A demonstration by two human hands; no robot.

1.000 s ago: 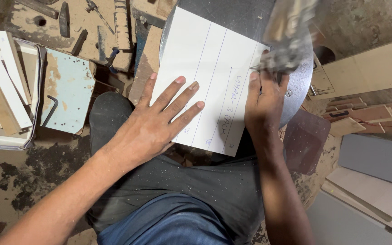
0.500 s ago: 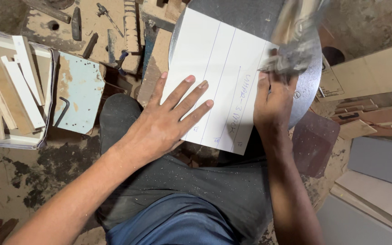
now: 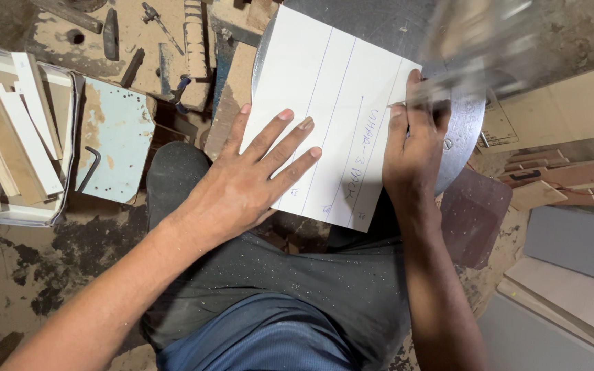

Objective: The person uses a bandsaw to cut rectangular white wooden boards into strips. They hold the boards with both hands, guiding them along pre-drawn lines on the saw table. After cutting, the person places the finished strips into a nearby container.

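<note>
White board [image 3: 331,96] under both hands [image 3: 242,185]

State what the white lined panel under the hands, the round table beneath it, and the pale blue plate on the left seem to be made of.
White panel: likely laminate-faced board, smooth and matte, with pen lines on it. Round table: metal, dull grey sheen. Pale blue plate: probably painted metal, chipped with rusty patches and drilled holes.

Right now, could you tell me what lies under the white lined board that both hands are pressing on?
The white lined board rests on a grey round metal table, visible past its top and right edges. Left hand and right hand press it flat. Whatever lies under its middle is covered.
</note>
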